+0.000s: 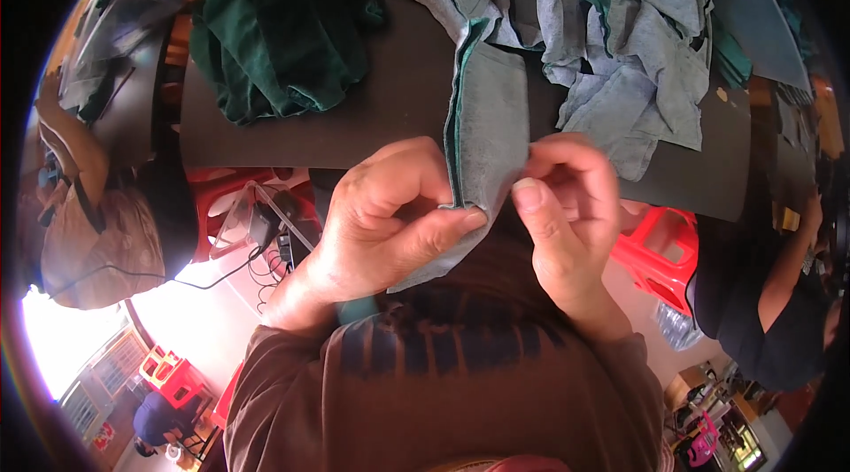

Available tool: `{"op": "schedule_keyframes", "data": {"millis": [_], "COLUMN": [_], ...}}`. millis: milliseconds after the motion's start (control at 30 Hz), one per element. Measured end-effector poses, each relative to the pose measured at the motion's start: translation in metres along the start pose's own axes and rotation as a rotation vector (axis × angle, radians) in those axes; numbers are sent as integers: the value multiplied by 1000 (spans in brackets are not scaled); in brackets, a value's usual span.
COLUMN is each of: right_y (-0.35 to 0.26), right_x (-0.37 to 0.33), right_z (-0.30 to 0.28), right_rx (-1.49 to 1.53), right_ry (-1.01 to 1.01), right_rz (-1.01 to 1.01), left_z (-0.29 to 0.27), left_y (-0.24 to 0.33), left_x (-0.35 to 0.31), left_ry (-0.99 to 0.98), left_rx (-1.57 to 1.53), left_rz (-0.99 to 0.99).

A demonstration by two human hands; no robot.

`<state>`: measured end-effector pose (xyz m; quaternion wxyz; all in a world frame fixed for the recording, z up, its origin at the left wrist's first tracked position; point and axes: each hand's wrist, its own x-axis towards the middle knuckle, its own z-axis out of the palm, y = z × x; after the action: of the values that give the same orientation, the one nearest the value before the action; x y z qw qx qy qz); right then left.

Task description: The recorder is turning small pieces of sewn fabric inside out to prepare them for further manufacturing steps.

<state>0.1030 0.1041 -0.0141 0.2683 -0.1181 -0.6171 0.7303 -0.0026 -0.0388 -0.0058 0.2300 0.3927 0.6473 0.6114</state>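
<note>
A folded strip of cloth (496,109), grey on its face with dark green along its layered left edge, hangs between my hands at the table's near edge. My left hand (385,215) is closed on it, thumb in front, pinching the lower corner. The strip's far end rests towards the grey pile, and its lower part drops below my left thumb. My right hand (571,215) is beside the strip's right edge, fingers curved and thumb apart from the index finger. Its index fingertip is close to the cloth; whether it touches cannot be made out.
A dark table (407,109) bears a bundled dark green cloth (279,38) at left and a heap of grey cloth pieces (637,56) at right. Red plastic stools (660,251) stand below. Other people work on both sides, one with an arm (788,268) at right.
</note>
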Motion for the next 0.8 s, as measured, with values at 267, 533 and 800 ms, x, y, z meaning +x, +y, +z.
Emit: {"op": "schedule_keyframes", "data": {"millis": [267, 533, 800], "right_y": [-10, -7, -7], "right_x": [9, 6, 8], "right_z": [1, -3, -2], "right_rx": [-316, -312, -413], "right_ry": [-265, -219, -195], "right_rz": [-161, -78, -229], "left_z": [5, 0, 8], "left_y": [0, 14, 6], "left_x": [5, 5, 5], "left_ry": [26, -69, 14], "left_rx": [170, 149, 163], "left_rz": [89, -143, 30]}}
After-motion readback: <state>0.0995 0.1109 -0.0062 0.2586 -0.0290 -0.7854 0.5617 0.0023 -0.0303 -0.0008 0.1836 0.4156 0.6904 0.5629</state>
